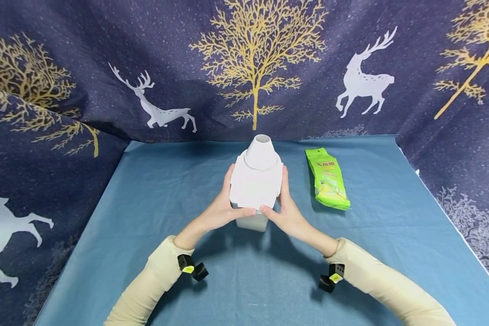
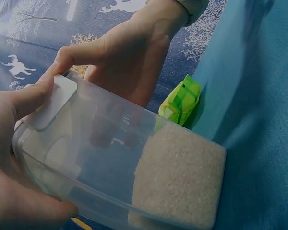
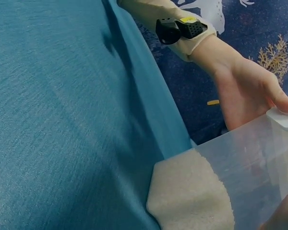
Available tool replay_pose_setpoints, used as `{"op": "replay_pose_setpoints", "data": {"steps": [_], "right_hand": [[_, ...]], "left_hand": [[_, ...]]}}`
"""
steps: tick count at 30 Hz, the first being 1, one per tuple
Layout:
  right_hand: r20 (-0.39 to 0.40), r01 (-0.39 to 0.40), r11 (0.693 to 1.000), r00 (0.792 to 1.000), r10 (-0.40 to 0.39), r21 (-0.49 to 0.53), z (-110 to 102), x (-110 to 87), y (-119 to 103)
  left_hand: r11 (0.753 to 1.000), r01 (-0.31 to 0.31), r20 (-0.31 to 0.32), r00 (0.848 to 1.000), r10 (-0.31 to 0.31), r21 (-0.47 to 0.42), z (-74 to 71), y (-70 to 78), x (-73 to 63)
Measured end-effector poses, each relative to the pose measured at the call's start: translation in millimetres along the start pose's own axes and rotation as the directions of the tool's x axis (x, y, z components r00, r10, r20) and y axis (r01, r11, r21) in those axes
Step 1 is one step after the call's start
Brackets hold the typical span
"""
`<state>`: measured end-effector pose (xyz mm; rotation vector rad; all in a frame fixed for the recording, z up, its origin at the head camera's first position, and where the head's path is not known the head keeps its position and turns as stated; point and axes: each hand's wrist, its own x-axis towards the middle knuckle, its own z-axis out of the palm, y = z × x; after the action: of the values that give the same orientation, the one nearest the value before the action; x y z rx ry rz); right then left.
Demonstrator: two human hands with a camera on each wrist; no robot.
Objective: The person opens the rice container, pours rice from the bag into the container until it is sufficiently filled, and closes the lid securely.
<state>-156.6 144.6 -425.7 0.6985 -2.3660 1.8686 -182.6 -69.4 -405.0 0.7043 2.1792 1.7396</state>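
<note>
A clear plastic rice container point(image 1: 252, 222) stands on the blue cloth, its white lid point(image 1: 252, 190) on top. From the lid rises a white cone-shaped spout point(image 1: 261, 155) with an opening at its tip. White rice point(image 2: 177, 177) fills the lower part of the container in the left wrist view. My left hand point(image 1: 222, 208) holds the container's left side near the top, thumb at the front edge of the lid. On the opposite side my right hand point(image 1: 287, 215) grips it likewise, its thumb close to the left one by the white front latch point(image 2: 53, 103).
To the right of the container lies a green plastic packet point(image 1: 328, 179) with printed lettering. The blue cloth point(image 1: 167, 181) covers the table. Behind it hangs a dark blue curtain point(image 1: 228, 104) with golden trees and white deer.
</note>
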Motion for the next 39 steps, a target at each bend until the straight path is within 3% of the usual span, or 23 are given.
{"op": "replay_pose_setpoints", "data": {"steps": [12, 19, 31, 35, 39], "right_hand": [[0.007, 0.005, 0.999, 1.0, -0.006, 0.039, -2.1, 7.1, 6.0], [0.019, -0.015, 0.999, 1.0, 0.014, 0.045, -4.7, 20.8, 16.6], [-0.013, -0.006, 0.999, 1.0, 0.006, 0.053, -6.0, 31.4, 20.4], [-0.011, -0.005, 0.998, 1.0, 0.006, 0.059, -6.4, 31.6, 19.4], [-0.014, -0.008, 0.999, 1.0, 0.008, 0.046, -6.3, 31.2, 17.5]], "left_hand": [[0.999, -0.022, -0.019, 1.0, 0.022, -0.036, -0.5, -5.8, 8.5], [0.997, 0.005, -0.046, 0.999, -0.009, -0.072, -4.7, -14.4, 20.5], [0.994, 0.01, -0.01, 1.0, -0.011, -0.109, -12.2, -12.1, 29.5], [0.996, 0.003, -0.044, 0.999, -0.006, -0.084, -9.4, -8.4, 26.5], [0.998, -0.034, -0.136, 0.99, 0.042, 0.058, -3.1, -1.6, 19.2]]}}
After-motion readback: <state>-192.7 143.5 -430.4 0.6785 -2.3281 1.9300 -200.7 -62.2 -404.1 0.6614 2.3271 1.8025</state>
